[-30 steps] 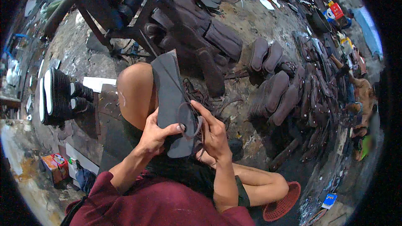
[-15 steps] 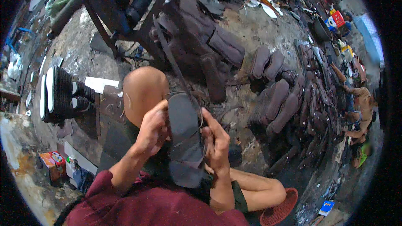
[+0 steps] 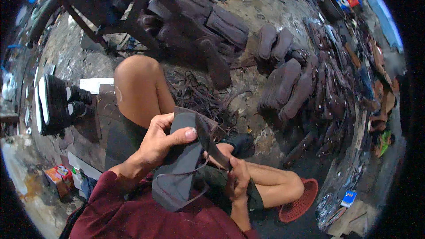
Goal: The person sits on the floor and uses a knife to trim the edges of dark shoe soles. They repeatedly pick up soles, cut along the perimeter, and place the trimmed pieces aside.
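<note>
A dark grey shoe sole (image 3: 179, 163) lies lengthwise over my lap, its toe end pointing away from me. My left hand (image 3: 161, 139) grips its upper left edge, thumb pressed across the top face. My right hand (image 3: 237, 179) pinches a dark strap (image 3: 212, 144) that runs along the sole's right edge. Thin loose threads or cord loop under the sole near my chest. My bare left knee (image 3: 137, 84) rises just behind the sole.
Stacks of dark soles (image 3: 283, 84) and sandal parts lie ahead and to the right. A black stool frame (image 3: 110, 13) stands at the back left. Two black-and-white shoes (image 3: 53, 104) sit at left. A red basket (image 3: 301, 199) lies beside my right leg.
The sole has come down from upright against my knee and now lies flat over my lap. My right hand has shifted lower, onto the strap at its right edge.
</note>
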Demonstrator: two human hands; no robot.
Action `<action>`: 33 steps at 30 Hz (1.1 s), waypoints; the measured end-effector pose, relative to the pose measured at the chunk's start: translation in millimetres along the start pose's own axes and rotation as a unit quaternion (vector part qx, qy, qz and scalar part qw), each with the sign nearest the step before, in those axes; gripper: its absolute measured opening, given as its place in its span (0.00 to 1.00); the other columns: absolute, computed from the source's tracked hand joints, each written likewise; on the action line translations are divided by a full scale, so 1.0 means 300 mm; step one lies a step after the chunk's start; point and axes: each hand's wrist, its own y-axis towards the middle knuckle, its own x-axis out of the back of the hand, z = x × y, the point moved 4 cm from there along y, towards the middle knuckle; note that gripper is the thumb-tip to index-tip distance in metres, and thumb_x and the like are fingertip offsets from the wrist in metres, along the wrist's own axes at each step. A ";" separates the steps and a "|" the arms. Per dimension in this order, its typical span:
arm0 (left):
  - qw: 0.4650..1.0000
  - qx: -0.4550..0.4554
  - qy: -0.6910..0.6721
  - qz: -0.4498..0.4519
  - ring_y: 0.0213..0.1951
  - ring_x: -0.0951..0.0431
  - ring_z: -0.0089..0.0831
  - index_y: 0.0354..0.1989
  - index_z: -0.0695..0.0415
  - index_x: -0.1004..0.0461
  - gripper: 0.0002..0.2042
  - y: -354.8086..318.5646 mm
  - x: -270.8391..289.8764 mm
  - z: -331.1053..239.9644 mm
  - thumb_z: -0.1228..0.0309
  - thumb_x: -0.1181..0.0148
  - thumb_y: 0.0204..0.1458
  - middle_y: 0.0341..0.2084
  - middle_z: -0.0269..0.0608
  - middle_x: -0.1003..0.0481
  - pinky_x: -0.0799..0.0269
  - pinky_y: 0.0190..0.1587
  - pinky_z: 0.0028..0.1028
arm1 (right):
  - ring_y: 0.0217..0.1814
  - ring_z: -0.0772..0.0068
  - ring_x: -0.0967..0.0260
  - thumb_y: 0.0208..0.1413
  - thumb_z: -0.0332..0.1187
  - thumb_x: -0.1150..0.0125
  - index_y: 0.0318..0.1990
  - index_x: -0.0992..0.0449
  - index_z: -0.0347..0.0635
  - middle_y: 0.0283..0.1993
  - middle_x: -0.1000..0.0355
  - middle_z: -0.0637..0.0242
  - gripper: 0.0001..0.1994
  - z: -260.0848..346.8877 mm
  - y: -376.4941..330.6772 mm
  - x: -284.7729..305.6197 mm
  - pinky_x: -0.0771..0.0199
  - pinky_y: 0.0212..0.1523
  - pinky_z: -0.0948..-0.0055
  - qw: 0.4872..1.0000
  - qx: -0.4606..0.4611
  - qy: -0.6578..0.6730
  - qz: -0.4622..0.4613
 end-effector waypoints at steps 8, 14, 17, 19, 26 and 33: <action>0.989 -0.015 0.141 0.045 0.34 0.24 0.18 0.41 0.61 0.20 0.14 -0.032 -0.121 -0.058 0.73 0.29 0.46 0.32 0.33 0.20 0.29 0.37 0.20 | 0.21 0.61 0.34 0.56 0.34 0.42 0.57 0.26 0.51 0.24 0.34 0.64 0.20 0.204 0.391 0.205 0.31 0.23 0.64 0.976 0.056 -0.049 0.203; 0.980 0.020 0.161 0.112 0.36 0.24 0.19 0.42 0.60 0.21 0.15 -0.028 -0.189 -0.037 0.74 0.27 0.45 0.33 0.34 0.20 0.28 0.40 0.22 | 0.20 0.64 0.30 0.53 0.39 0.36 0.58 0.27 0.59 0.20 0.36 0.67 0.23 0.330 0.563 0.230 0.31 0.20 0.64 0.931 0.115 -0.160 0.307; 0.971 0.095 0.079 0.206 0.39 0.21 0.26 0.52 0.60 0.27 0.19 0.039 -0.149 0.058 0.66 0.35 0.53 0.39 0.42 0.20 0.25 0.43 0.26 | 0.24 0.62 0.27 0.52 0.38 0.34 0.59 0.29 0.57 0.23 0.30 0.67 0.25 0.259 0.583 0.215 0.26 0.25 0.65 0.941 0.085 -0.059 0.323; 0.903 0.277 -0.185 0.271 0.42 0.20 0.32 0.60 0.60 0.33 0.24 0.103 -0.018 0.146 0.62 0.42 0.58 0.41 0.47 0.21 0.24 0.46 0.29 | 0.37 0.63 0.23 0.46 0.42 0.30 0.60 0.31 0.48 0.42 0.24 0.61 0.31 0.236 0.580 0.229 0.22 0.37 0.67 0.965 0.050 0.000 0.257; 0.925 -0.123 -0.355 0.053 0.55 0.30 0.38 0.59 0.60 0.42 0.32 0.243 -0.149 0.088 0.77 0.32 0.46 0.51 0.43 0.31 0.31 0.57 0.41 | 0.39 0.76 0.33 0.66 0.31 0.56 0.63 0.36 0.35 0.41 0.29 0.65 0.20 0.136 0.453 -0.022 0.31 0.42 0.76 0.982 -0.015 0.039 -0.187; 0.954 -0.101 -0.241 -0.149 0.40 0.20 0.36 0.47 0.61 0.31 0.15 0.260 -0.122 -0.012 0.68 0.38 0.54 0.38 0.43 0.22 0.22 0.45 0.37 | 0.48 0.46 0.27 0.57 0.27 0.48 0.63 0.35 0.35 0.53 0.28 0.47 0.24 -0.013 0.176 -0.107 0.27 0.49 0.61 0.992 -0.100 -0.006 -0.081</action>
